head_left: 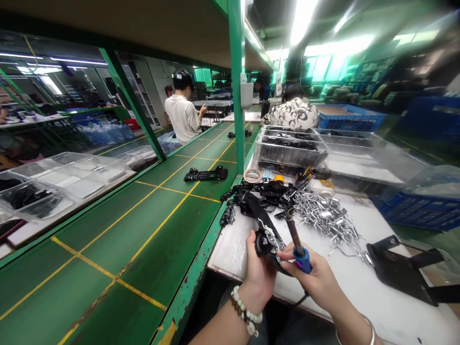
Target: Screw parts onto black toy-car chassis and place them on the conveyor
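Note:
My left hand is closed around a black plastic part with silvery bent metal pieces on it, held above the front edge of the white table. A soldering iron with a blue handle rests in my right hand, its metal shaft pointing up. The fingertips of that hand meet the black part near its metal pieces; exactly what they pinch there is too small to tell. Beyond my hands lie a heap of black plastic parts and a pile of bent metal pieces.
A green conveyor belt runs along the left, carrying a black chassis-like part. Clear bins stand behind the heap. A black stand sits at right. Two people work farther back. A green post rises beside the belt.

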